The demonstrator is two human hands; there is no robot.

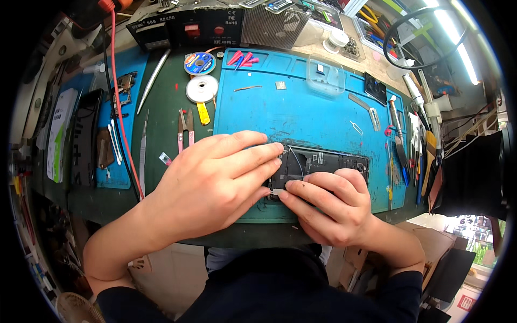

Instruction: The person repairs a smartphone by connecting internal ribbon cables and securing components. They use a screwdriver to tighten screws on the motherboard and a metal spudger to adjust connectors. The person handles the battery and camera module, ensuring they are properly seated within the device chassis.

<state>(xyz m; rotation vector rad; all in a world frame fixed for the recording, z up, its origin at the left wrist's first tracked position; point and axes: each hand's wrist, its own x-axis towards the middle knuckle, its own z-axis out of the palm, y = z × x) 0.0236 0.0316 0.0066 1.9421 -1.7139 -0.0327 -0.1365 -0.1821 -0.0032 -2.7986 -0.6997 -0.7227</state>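
Observation:
An opened smartphone point(323, 164) lies crosswise on the blue mat, its black inside facing up. My left hand point(215, 177) covers its left end, with fingertips at the far edge and the thumb by the near edge, gripping it. My right hand point(336, 207) is closed, its fingertips at the phone's near left corner on a small silvery piece point(277, 192). The left thumb is close beside that piece. A thin dark cable point(296, 160) arches over the phone toward my right fingers. Much of the phone's left end is hidden under my hands.
Behind the phone, the blue mat point(258, 116) holds a clear plastic box point(325, 75) and a SIM pin point(356, 127). Snips point(186, 129), solder spools point(202, 88) and tweezers point(143, 151) lie left. A red cable point(117, 107) hangs down there. Brushes point(398, 129) and a black phone point(375, 88) lie right.

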